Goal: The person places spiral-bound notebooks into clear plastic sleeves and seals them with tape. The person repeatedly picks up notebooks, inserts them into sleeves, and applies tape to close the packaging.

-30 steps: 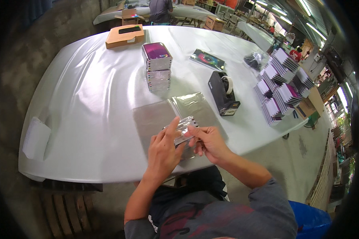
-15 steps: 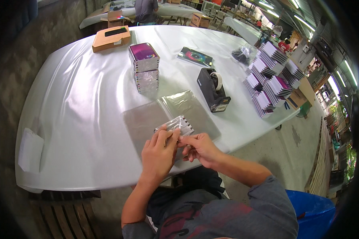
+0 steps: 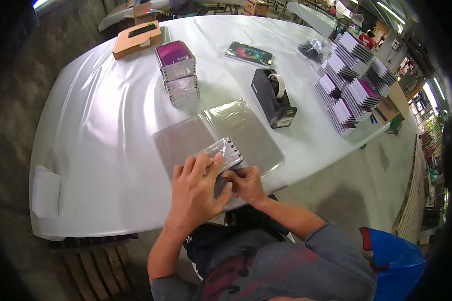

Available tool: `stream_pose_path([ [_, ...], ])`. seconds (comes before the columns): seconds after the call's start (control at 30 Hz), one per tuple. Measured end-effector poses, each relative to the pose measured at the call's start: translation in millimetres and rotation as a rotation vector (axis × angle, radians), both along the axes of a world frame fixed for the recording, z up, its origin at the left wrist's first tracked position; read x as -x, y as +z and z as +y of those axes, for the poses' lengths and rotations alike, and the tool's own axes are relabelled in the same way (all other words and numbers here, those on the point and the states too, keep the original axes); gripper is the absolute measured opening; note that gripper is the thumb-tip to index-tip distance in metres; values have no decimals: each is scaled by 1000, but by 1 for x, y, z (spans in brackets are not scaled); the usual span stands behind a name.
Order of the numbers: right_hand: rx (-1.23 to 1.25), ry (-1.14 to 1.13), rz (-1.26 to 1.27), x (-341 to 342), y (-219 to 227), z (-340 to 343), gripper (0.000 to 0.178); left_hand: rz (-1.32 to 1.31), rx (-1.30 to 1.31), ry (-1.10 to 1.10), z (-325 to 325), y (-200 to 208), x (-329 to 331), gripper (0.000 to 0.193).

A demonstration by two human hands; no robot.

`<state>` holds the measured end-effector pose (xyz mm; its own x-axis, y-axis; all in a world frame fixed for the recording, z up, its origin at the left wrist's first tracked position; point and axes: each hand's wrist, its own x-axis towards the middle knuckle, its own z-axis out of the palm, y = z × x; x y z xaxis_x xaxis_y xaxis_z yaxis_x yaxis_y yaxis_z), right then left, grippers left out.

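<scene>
A small spiral-bound notebook bundle (image 3: 229, 149) in clear plastic film lies near the table's front edge, on flat clear plastic bags (image 3: 256, 138). My left hand (image 3: 193, 188) rests over its near left side, fingers stretched and spread, thumb pointing toward the other hand. Close to the bundle's near edge, my right hand (image 3: 249, 185) has thumb and fingers pinched together on what looks like the loose plastic film; the fingertips are partly hidden. Beyond the bags stands a black tape dispenser (image 3: 272, 98) with a roll of clear tape.
Wrapped notebooks with purple covers (image 3: 177, 65) are stacked at the back left. A dark-covered book (image 3: 249, 53) lies behind the dispenser. Several notebook piles (image 3: 354, 75) fill the right side. A cardboard box (image 3: 137, 39) sits far left, a white packet (image 3: 46, 192) near left.
My left hand has opened out from a pinch and spread over the bundle. My right fingers have closed in by its near edge. The view has shifted slightly.
</scene>
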<state>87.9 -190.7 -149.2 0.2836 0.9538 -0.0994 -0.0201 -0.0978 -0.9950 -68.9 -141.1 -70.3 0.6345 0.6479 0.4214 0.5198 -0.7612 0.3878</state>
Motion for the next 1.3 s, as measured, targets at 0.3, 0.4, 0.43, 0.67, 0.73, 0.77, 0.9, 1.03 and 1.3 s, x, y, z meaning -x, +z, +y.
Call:
stream_pose_path([
  [0.3,-248,113,-681,-36,-2,-5,44,377,108,2,38,16,-39,86],
  [0.4,-282,166,-533,-52,-1,-5,48,440,252,-152,52,40,-39,99],
  [0.43,-246,152,-561,-59,-4,-6,45,413,221,-157,60,52,-38,101],
  [0.67,-251,75,-611,-79,-44,-24,18,242,-428,189,113,161,-74,104],
  [0.73,-296,121,-653,-77,-44,-25,14,172,-767,315,152,159,-83,95],
  [0.77,-323,135,-668,-76,-45,-25,13,148,-927,383,175,151,-86,87],
  [0.9,-368,189,-702,-77,-49,-21,11,264,-1209,555,254,92,-84,60],
  [1.03,-380,171,-727,-82,-50,-24,10,244,-726,550,252,4,-91,66],
  [1.3,-368,175,-718,-79,-46,-28,11,-20,-424,553,216,26,-96,84],
])
